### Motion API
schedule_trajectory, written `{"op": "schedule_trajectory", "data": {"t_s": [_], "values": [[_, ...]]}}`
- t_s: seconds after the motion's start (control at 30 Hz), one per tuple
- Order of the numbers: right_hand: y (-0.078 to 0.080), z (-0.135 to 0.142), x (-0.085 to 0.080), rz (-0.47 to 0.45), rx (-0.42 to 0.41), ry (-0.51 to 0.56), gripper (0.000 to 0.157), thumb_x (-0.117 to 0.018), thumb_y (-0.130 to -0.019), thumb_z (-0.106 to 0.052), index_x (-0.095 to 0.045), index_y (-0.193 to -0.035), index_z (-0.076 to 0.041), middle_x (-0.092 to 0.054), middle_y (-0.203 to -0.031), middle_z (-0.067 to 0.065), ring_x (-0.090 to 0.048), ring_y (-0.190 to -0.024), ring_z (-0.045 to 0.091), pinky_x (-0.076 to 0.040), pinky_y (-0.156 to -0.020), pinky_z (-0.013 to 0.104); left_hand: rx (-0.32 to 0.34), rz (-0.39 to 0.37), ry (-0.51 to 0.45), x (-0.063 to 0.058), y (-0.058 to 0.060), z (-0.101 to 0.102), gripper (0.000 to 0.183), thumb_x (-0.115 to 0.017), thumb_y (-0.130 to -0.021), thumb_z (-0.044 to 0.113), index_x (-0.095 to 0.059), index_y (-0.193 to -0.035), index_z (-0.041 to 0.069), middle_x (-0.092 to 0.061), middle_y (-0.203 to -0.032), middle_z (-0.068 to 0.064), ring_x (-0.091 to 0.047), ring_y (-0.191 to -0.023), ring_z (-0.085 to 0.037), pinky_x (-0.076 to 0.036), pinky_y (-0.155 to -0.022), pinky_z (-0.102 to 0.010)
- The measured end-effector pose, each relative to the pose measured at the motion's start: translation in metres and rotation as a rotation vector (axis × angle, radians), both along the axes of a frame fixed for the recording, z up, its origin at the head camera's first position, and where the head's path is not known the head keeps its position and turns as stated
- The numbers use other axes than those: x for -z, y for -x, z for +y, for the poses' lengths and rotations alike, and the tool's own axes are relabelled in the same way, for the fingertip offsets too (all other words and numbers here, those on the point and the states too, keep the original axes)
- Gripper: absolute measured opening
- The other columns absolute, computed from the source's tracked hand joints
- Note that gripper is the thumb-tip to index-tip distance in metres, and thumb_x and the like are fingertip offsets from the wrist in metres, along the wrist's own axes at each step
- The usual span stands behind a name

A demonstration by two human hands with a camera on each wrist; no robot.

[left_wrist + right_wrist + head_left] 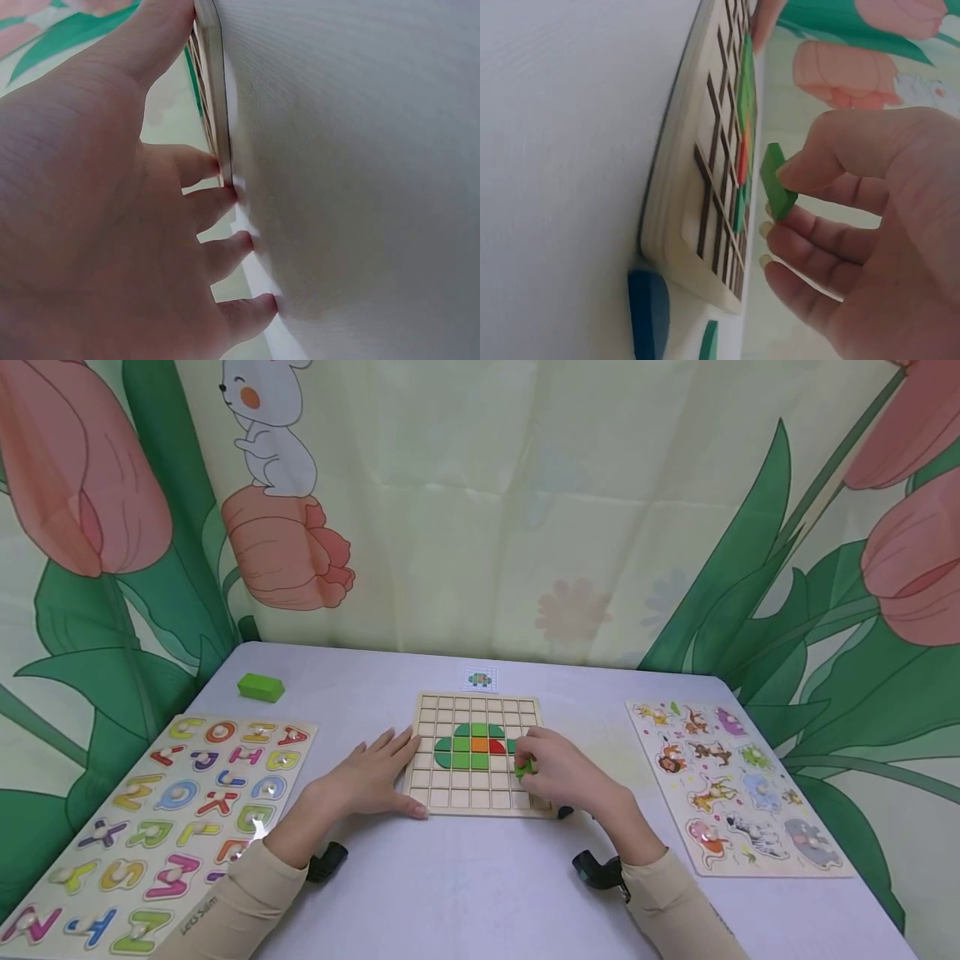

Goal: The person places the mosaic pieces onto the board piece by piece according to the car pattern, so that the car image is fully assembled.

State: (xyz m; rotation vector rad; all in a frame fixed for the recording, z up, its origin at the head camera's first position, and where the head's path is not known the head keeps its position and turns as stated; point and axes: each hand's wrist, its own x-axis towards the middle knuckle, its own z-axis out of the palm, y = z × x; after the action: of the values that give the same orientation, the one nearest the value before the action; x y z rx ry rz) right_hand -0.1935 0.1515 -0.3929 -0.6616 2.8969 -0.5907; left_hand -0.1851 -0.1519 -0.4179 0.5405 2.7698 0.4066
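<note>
A wooden grid board (pixel 442 793) lies mid-table, with green, orange and red tiles (pixel 471 746) set in its middle cells. My left hand (pixel 367 777) rests at the board's left edge, fingers spread; in the left wrist view the thumb and fingertips touch the board's side and the cloth. Above the board's right part, my right hand (pixel 562 768) pinches a green tile (pixel 777 182) between thumb and fingers. The right wrist view shows that tile tilted and apart from the board. A small pattern card (pixel 479 679) lies just behind the board.
An alphabet puzzle board (pixel 161 827) lies at left, an animal puzzle board (pixel 738 785) at right. A green block (pixel 260 687) sits at the back left. Near the board's right corner are a dark blue piece (pixel 649 311) and a green piece (pixel 709 341).
</note>
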Motion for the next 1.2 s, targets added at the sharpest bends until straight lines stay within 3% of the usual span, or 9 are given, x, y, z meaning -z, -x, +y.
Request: {"op": "schedule_trajectory", "data": {"t_s": [0.37,0.63,1.2], "values": [[0.014,-0.024,0.009,0.018,-0.054,0.051,0.016,-0.065,-0.078,-0.001,-0.066,-0.084,-0.016,-0.056,-0.086,-0.003,-0.048,-0.079,0.015,-0.044,-0.069,0.029,0.018,0.003,-0.016,-0.002,-0.001,0.002,0.119,-0.072,-0.071,0.074,-0.021,-0.159,0.011,-0.015,-0.168,-0.008,-0.012,-0.155,-0.038,-0.017,-0.119,-0.067],[0.016,-0.033,0.014,0.021,-0.024,0.017,0.019,-0.067,-0.081,0.002,-0.068,-0.088,-0.016,-0.056,-0.088,-0.002,-0.048,-0.080,0.016,-0.045,-0.071,0.029,0.004,-0.006,-0.017,-0.004,-0.002,0.001,0.119,-0.073,-0.071,0.073,-0.022,-0.159,0.011,-0.015,-0.168,-0.009,-0.012,-0.155,-0.038,-0.017,-0.119,-0.067],[0.016,-0.032,0.015,0.063,-0.046,-0.063,0.022,-0.066,-0.081,0.002,-0.070,-0.091,-0.017,-0.056,-0.087,-0.003,-0.048,-0.078,0.014,-0.044,-0.068,0.026,-0.002,-0.008,-0.019,-0.005,-0.003,0.001,0.119,-0.074,-0.071,0.072,-0.022,-0.159,0.011,-0.016,-0.168,-0.009,-0.012,-0.155,-0.038,-0.016,-0.119,-0.067]]}}
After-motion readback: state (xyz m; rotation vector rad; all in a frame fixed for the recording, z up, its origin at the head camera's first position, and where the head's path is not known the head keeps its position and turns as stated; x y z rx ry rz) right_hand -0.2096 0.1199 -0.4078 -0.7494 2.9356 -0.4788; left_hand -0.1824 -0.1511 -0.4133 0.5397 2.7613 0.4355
